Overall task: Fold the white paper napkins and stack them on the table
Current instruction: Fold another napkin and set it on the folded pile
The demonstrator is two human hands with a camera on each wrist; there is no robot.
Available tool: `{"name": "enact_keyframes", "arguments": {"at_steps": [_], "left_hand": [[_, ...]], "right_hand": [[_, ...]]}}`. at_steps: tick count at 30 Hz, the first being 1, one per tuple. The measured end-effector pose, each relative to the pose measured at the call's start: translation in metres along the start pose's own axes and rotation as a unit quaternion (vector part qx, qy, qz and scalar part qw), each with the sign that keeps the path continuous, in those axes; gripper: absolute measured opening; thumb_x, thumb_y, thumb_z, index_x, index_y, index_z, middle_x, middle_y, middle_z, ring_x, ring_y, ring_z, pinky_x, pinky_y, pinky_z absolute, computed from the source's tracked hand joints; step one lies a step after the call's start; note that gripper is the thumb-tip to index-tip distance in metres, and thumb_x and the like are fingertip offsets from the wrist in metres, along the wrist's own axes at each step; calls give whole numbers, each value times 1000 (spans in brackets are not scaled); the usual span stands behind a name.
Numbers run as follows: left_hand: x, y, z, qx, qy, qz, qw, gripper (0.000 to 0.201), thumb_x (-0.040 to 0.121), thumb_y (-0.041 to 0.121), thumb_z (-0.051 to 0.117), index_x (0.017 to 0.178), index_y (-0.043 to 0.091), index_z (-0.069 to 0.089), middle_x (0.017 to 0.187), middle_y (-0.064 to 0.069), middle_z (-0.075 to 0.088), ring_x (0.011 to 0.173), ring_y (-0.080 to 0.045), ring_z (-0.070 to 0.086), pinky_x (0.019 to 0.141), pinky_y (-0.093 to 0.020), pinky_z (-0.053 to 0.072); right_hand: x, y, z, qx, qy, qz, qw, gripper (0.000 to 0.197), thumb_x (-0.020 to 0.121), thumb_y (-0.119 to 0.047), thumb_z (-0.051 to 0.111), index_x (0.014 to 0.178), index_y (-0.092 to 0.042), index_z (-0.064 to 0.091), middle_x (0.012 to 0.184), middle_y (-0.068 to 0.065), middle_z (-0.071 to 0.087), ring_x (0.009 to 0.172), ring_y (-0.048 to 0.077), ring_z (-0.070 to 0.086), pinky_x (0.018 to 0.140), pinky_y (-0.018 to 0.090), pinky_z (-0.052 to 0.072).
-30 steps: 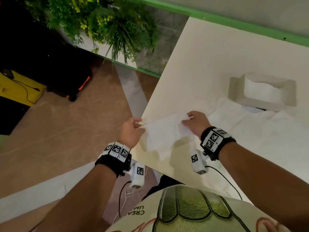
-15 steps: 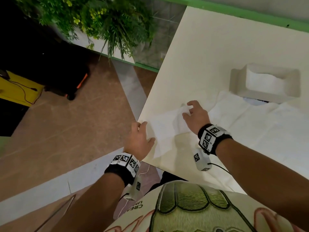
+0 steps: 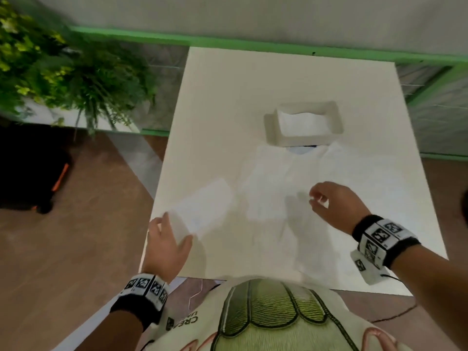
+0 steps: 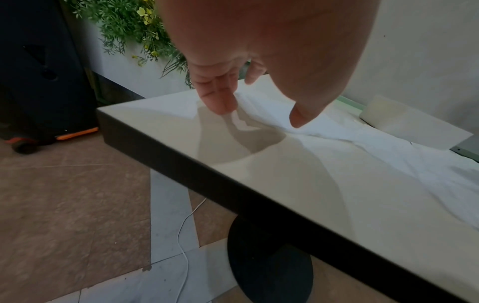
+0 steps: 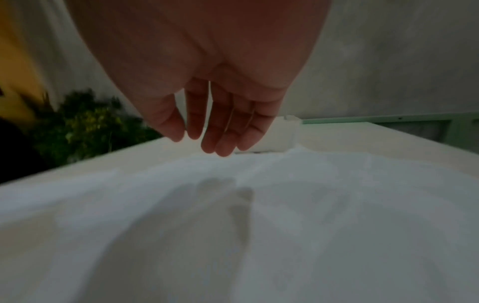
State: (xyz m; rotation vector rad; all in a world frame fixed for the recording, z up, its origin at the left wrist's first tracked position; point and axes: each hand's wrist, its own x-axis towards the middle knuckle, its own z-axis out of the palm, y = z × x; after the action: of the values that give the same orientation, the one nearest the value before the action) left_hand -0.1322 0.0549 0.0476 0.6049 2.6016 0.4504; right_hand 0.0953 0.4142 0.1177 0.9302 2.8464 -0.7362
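A folded white napkin (image 3: 206,205) lies flat near the table's left edge. My left hand (image 3: 174,229) is at its near corner with fingers straight and holds nothing. In the left wrist view its fingertips (image 4: 220,104) point down just over the tabletop beside the napkin (image 4: 269,110); I cannot tell whether they touch it. Several unfolded white napkins (image 3: 286,188) lie spread across the table's middle. My right hand (image 3: 316,198) hovers above them, fingers loosely hanging (image 5: 220,141), empty. A white napkin holder (image 3: 304,125) with napkins inside stands behind the spread.
The white table (image 3: 253,79) ends in a dark edge (image 4: 207,170) close to my left hand. Plants (image 3: 76,79) and a black case (image 3: 33,178) stand off to the left on the floor. A green rail (image 3: 253,44) runs behind the table.
Both hands have let go of the folded napkin. My right hand has moved right, over the spread napkins. My left hand has drawn back toward the table's near left corner.
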Motion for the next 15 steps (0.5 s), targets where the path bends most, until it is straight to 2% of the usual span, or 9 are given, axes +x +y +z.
{"name": "enact_keyframes", "arguments": {"at_steps": [2, 5, 8, 10, 13, 15], "left_hand": [[-4, -3, 2, 24, 7, 9, 1000, 95, 88, 47, 70, 157, 6, 20, 153, -16, 21, 132, -42, 42, 101, -51, 47], [-5, 2, 5, 61, 23, 58, 996, 90, 87, 46, 68, 155, 6, 24, 155, -17, 21, 133, -44, 41, 99, -58, 49], [-6, 22, 6, 114, 23, 129, 985, 78, 85, 51, 55, 148, 7, 39, 152, -16, 31, 129, -38, 45, 95, -56, 51], [-8, 42, 9, 135, 15, 173, 976, 72, 85, 53, 48, 142, 8, 47, 149, -15, 38, 127, -36, 49, 90, -53, 53], [-11, 77, 18, 135, 5, 232, 963, 64, 85, 50, 47, 132, 8, 56, 141, -14, 47, 120, -35, 55, 85, -49, 55], [-14, 103, 26, 138, -2, 266, 954, 57, 86, 48, 49, 127, 10, 60, 139, -11, 50, 117, -32, 56, 85, -46, 55]], "right_hand": [[-31, 19, 7, -44, -68, 5, 997, 31, 87, -43, 71, 108, -21, 65, 98, -5, 60, 91, 20, 61, 83, 37, 52], [-58, 32, 29, -115, -175, -22, 977, 71, 80, -71, 62, 133, -24, 55, 133, -1, 51, 117, 21, 51, 100, 34, 44], [-66, 31, 47, -162, -198, -26, 966, 92, 70, -81, 60, 142, -26, 42, 145, 0, 34, 129, 23, 38, 109, 38, 36], [-66, 26, 52, -192, -193, -32, 962, 97, 68, -79, 63, 143, -22, 38, 146, 6, 31, 131, 27, 35, 111, 42, 34], [-63, 21, 50, -196, -196, -47, 960, 89, 75, -67, 67, 143, -17, 37, 146, 13, 31, 129, 33, 36, 108, 45, 37], [-61, 25, 45, -166, -192, -55, 966, 84, 78, -71, 60, 140, -18, 40, 144, 11, 33, 127, 31, 38, 105, 44, 40]]}}
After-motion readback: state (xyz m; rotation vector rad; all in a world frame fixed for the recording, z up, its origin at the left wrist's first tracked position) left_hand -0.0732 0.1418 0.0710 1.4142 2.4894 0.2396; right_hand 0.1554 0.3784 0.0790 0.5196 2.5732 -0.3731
